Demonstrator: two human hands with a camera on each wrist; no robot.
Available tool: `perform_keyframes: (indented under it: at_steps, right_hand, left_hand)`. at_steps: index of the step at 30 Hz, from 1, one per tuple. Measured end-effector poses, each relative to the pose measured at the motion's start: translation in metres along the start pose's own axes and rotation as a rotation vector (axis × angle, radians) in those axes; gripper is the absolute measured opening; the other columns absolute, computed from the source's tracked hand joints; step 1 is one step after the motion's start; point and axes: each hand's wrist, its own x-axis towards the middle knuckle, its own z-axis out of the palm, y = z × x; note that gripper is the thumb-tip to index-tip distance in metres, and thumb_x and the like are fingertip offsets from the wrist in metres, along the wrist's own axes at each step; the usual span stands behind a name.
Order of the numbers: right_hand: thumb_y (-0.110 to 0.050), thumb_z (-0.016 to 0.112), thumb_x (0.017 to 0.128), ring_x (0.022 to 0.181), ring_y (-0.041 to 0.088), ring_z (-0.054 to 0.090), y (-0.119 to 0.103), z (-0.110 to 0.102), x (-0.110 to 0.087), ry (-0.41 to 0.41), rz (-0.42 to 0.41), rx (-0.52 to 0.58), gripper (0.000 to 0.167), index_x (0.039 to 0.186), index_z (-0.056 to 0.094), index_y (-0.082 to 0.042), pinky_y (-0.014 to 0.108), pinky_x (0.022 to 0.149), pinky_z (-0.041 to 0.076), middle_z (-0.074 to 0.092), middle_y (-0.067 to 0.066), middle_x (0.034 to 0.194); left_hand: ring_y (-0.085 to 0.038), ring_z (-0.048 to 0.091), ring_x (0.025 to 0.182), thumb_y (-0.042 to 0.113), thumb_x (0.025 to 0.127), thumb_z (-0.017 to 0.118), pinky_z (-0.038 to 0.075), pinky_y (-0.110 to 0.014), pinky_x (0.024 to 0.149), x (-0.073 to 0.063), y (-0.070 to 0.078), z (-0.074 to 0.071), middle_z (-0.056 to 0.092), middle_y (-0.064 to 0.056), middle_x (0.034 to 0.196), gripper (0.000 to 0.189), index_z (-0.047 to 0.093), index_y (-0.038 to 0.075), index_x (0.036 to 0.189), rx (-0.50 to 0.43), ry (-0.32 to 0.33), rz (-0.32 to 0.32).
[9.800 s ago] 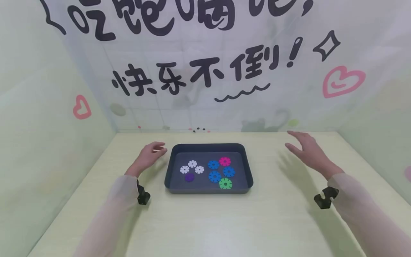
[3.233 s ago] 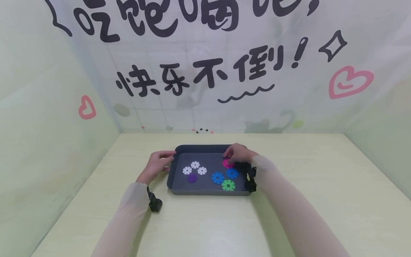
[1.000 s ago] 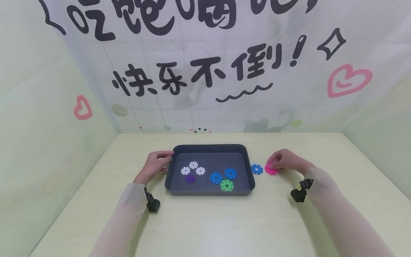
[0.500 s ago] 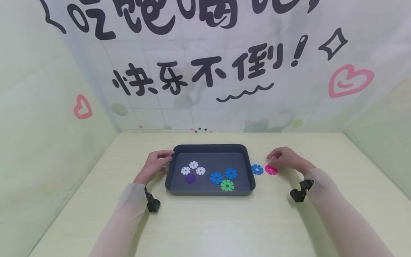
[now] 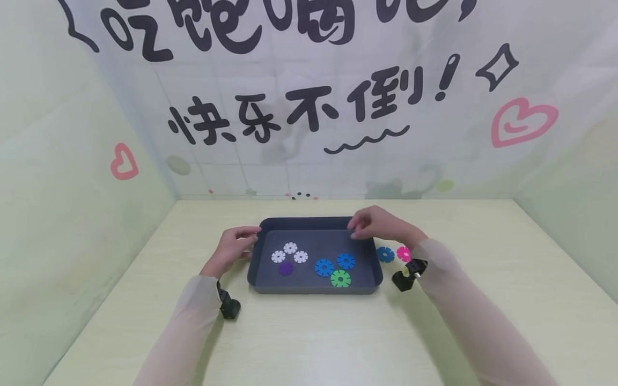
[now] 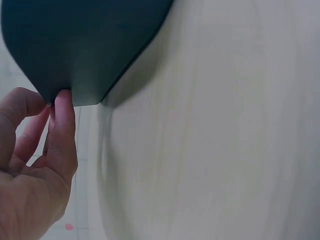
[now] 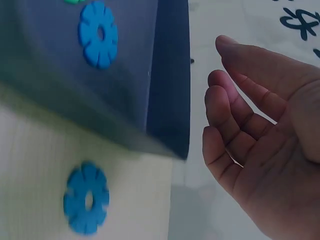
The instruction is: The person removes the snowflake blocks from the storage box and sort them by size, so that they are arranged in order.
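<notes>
A dark grey tray (image 5: 314, 290) stands on the table. My left hand (image 5: 233, 249) pinches its left rim; in the left wrist view finger and thumb meet at the tray's corner. Over the back right corner hovers my right hand (image 5: 381, 222), fingers loosely bent and holding nothing. Inside the tray lie three white notched discs (image 5: 290, 247), a purple disc (image 5: 286, 268), a blue disc (image 5: 324, 267), a second blue disc (image 7: 98, 34) and a green disc (image 5: 340, 278). Outside, right of the tray, another blue disc (image 7: 86, 198) and a pink disc (image 5: 403, 253) lie on the table.
The pale wood table (image 5: 299, 338) reaches back to a printed cloth wall (image 5: 289, 171), with cloth sides left and right. Black wrist cameras, such as the left one (image 5: 230, 308), sit at both cuffs.
My right hand carries a blue disc and then the pink disc out onto the table, lets go of the pink one, and swings back left over the tray. My left hand stays at the rim.
</notes>
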Motion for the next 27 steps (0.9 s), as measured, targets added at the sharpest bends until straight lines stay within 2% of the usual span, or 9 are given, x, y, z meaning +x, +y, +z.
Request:
perform_keyframes:
  at_steps: [4, 9, 20, 27]
  right_hand:
    - [-0.011, 0.069, 0.081, 0.074, 0.017, 0.055, -0.008, 0.014, 0.017, -0.028, 0.017, 0.033, 0.025, 0.1, 0.063, 0.004, 0.029, 0.071, 0.049, 0.062, 0.004, 0.079]
    - [-0.008, 0.069, 0.08, 0.073, 0.016, 0.056, -0.005, 0.027, 0.03, -0.039, 0.009, 0.073, 0.023, 0.097, 0.063, 0.005, 0.028, 0.072, 0.049, 0.063, 0.004, 0.078]
    - [-0.007, 0.07, 0.078, 0.07, 0.014, 0.056, 0.0, 0.037, 0.032, -0.086, 0.043, 0.067, 0.019, 0.092, 0.063, 0.003, 0.026, 0.07, 0.048, 0.063, 0.005, 0.076]
    - [-0.004, 0.071, 0.077, 0.07, 0.014, 0.055, 0.004, 0.036, 0.031, -0.176, 0.089, 0.033, 0.019, 0.093, 0.063, 0.002, 0.025, 0.069, 0.049, 0.061, 0.004, 0.077]
  left_hand:
    - [-0.014, 0.054, 0.081, 0.003, 0.088, 0.052, 0.056, -0.027, 0.063, 0.0, -0.001, -0.001, 0.054, -0.011, 0.102, 0.035, 0.056, 0.0, 0.123, 0.003, -0.001, 0.004]
    - [-0.014, 0.055, 0.082, 0.002, 0.088, 0.052, 0.056, -0.029, 0.065, 0.001, -0.001, -0.001, 0.054, -0.013, 0.105, 0.035, 0.056, 0.0, 0.123, -0.004, -0.004, 0.005]
    - [-0.018, 0.055, 0.084, 0.002, 0.088, 0.052, 0.056, -0.029, 0.065, 0.001, -0.001, -0.001, 0.054, -0.012, 0.103, 0.036, 0.055, 0.0, 0.124, -0.007, -0.01, 0.012]
    - [-0.017, 0.055, 0.083, 0.002, 0.088, 0.052, 0.056, -0.028, 0.063, 0.002, -0.001, -0.001, 0.054, -0.011, 0.102, 0.036, 0.056, 0.0, 0.123, -0.007, -0.003, 0.001]
